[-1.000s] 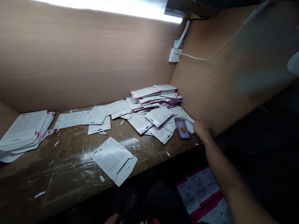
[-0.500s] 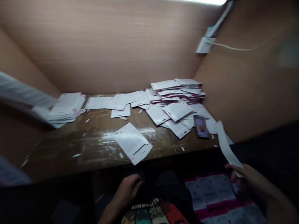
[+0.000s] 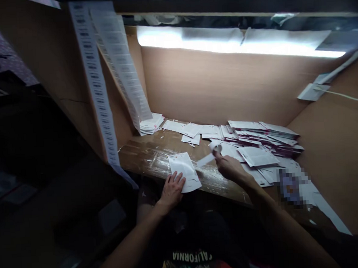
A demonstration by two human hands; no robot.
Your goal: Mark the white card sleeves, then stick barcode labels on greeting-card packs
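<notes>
A white packet (image 3: 184, 168) lies near the front edge of the wooden table (image 3: 149, 146). My left hand (image 3: 173, 187) rests on its lower left part, fingers spread. To the right of the packet, over the table, my right hand (image 3: 226, 163) has its fingers closed on a white paper strip (image 3: 205, 160), whose free end points toward the packet. The upper part of the strip curls above the fingers.
Stacked white packets (image 3: 264, 133) fill the back right, with loose ones (image 3: 257, 156) before them. A smaller stack (image 3: 151, 123) sits back left. Long label strips (image 3: 95, 82) hang at the left wall. A pixelated object (image 3: 290, 188) lies front right.
The view has shifted toward the left and up. My left hand has moved from the lap onto the packet. My right hand has brought the strip from the right side to beside the packet.
</notes>
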